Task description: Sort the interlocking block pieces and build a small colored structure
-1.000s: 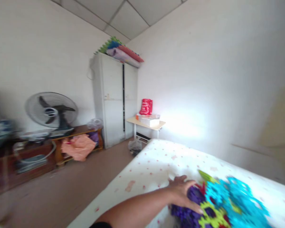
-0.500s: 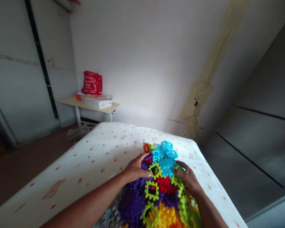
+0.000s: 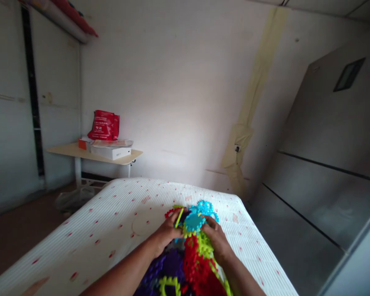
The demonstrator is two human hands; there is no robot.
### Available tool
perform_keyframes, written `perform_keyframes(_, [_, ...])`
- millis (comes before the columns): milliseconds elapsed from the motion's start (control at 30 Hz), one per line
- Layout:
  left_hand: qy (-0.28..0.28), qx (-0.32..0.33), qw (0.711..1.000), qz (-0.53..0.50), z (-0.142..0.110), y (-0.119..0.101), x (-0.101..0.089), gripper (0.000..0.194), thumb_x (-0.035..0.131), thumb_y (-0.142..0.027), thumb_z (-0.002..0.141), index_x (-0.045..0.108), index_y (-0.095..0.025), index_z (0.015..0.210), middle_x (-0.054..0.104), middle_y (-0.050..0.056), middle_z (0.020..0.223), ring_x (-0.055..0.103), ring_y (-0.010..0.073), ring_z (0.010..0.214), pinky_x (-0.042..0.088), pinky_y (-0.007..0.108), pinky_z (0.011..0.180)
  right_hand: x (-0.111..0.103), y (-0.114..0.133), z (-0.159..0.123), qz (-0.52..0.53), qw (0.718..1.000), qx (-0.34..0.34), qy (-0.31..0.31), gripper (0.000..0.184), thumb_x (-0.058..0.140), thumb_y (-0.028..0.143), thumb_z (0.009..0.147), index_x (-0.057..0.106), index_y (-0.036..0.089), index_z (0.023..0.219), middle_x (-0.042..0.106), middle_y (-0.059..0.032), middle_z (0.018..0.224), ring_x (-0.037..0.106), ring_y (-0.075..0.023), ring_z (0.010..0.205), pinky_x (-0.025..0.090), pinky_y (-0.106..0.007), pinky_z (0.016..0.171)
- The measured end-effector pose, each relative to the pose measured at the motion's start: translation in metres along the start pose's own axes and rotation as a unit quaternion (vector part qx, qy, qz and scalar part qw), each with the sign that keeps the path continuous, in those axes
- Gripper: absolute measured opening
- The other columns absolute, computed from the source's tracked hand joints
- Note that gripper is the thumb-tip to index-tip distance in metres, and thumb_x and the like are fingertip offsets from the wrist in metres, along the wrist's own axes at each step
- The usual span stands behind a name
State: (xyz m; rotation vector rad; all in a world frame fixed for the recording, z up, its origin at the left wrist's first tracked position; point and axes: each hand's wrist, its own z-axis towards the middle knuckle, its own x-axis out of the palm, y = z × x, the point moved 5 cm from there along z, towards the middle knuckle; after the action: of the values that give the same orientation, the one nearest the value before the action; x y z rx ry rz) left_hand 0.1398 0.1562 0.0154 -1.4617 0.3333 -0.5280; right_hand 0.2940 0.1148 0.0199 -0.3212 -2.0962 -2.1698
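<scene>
My left hand (image 3: pixel 168 233) pinches a yellow-green piece (image 3: pixel 179 218), my right hand (image 3: pixel 215 235) curls beside a blue piece (image 3: pixel 194 222), grip unclear, at the heap (image 3: pixel 191 259) on the bed (image 3: pixel 111 234); loose stacking could let pieces slide if nudged.

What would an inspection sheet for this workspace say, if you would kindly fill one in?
Surface: white ribbed cover with red spots and brownish marks.
Job's things: gear-edged pieces, including a blue piece, purple pieces and red pieces, heaped together.
Clutter: red bag and white box on the side table.
Hands: left hand at a thin yellow-green piece; right hand beside the blue piece; grip unclear on both.
Cables: nothing seen for certain; wall socket amid tan tape.
Surroundings: pale cabinet left, grey panelled unit right.
</scene>
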Motion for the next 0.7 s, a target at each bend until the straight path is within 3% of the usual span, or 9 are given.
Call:
perform_keyframes(100, [0.018,0.025,0.999,-0.022,-0.01,-0.025,0.002,0.065,0.065,-0.017,0.059,0.053,-0.019,0.122,0.066,0.006,0.109,0.061,0.0246,0.098,0.047,0.033,0.084,0.011,0.02,0.001,-0.011,1.0,-0.018,-0.012,0.049,0.078,0.045,0.053,0.06,0.019,0.09,0.064,-0.0004,0.071,0.061,-0.0187,0.067,0.047,-0.03,0.065])
perform_keyframes(200, [0.043,-0.005,0.999,-0.015,-0.019,-0.036,-0.001,0.062,0.062,-0.021,0.063,0.052,-0.017,0.124,0.068,0.008,0.104,0.063,0.025,0.09,0.049,0.035,0.081,0.018,0.037,0.0,-0.019,0.999,-0.029,-0.024,0.043,0.078,0.039,0.053,0.059,0.019,0.086,0.062,0.0019,0.069,0.057,-0.0143,0.062,0.044,-0.026,0.06])
perform_keyframes(267, [0.034,-0.021,0.998,0.045,-0.022,-0.039,-0.009,0.063,0.059,-0.025,0.064,0.05,-0.02,0.127,0.066,0.007,0.109,0.061,0.0264,0.097,0.048,0.037,0.083,0.025,0.044,0.0,-0.02,0.999,-0.03,-0.02,0.041,0.077,0.035,0.053,0.059,0.019,0.087,0.061,0.0026,0.068,0.055,-0.0128,0.06,0.044,-0.025,0.058])
perform_keyframes(367, [0.055,0.019,0.984,0.17,-0.023,-0.041,-0.019,0.068,0.062,-0.026,0.059,0.052,-0.026,0.127,0.062,0.003,0.118,0.051,0.0265,0.116,0.043,0.034,0.093,0.031,0.048,0.003,-0.057,0.998,-0.032,-0.005,0.037,0.073,0.038,0.057,0.061,0.019,0.087,0.061,0.0003,0.073,0.056,-0.0145,0.068,0.046,-0.024,0.055])
perform_keyframes(433, [0.086,0.028,0.965,0.247,-0.025,-0.039,-0.024,0.073,0.063,-0.028,0.059,0.049,-0.027,0.13,0.066,0.002,0.111,0.054,0.0258,0.111,0.043,0.031,0.091,0.027,0.049,0.014,-0.134,0.99,-0.041,0.01,0.037,0.07,0.043,0.061,0.063,0.019,0.088,0.06,-0.0014,0.075,0.056,-0.0158,0.07,0.047,-0.024,0.05])
perform_keyframes(500, [0.096,0.004,0.94,0.327,-0.025,-0.037,-0.032,0.075,0.063,-0.033,0.062,0.045,-0.028,0.134,0.07,0.0,0.094,0.062,0.0251,0.095,0.046,0.031,0.082,0.009,0.05,0.031,-0.258,0.965,-0.051,-0.01,0.038,0.064,0.048,0.068,0.065,0.018,0.091,0.061,-0.0016,0.073,0.056,-0.015,0.065,0.047,-0.024,0.048])
perform_keyframes(567, [0.086,-0.01,0.914,0.397,-0.022,-0.038,-0.042,0.072,0.063,-0.04,0.063,0.047,-0.029,0.133,0.07,-0.001,0.085,0.064,0.025,0.087,0.047,0.031,0.079,-0.023,0.051,0.052,-0.388,0.918,-0.039,-0.075,0.037,0.055,0.05,0.077,0.066,0.019,0.094,0.063,-0.0017,0.077,0.058,-0.0138,0.064,0.048,-0.023,0.05])
perform_keyframes(700, [0.032,-0.007,0.897,0.441,0.005,-0.039,-0.059,0.063,0.058,-0.054,0.065,0.057,-0.026,0.122,0.069,0.003,0.102,0.06,0.0285,0.101,0.044,0.035,0.087,-0.086,0.049,0.093,-0.473,0.87,0.022,-0.138,0.042,0.054,0.049,0.08,0.064,0.017,0.105,0.066,-0.0089,0.096,0.065,-0.0219,0.082,0.052,-0.03,0.065])
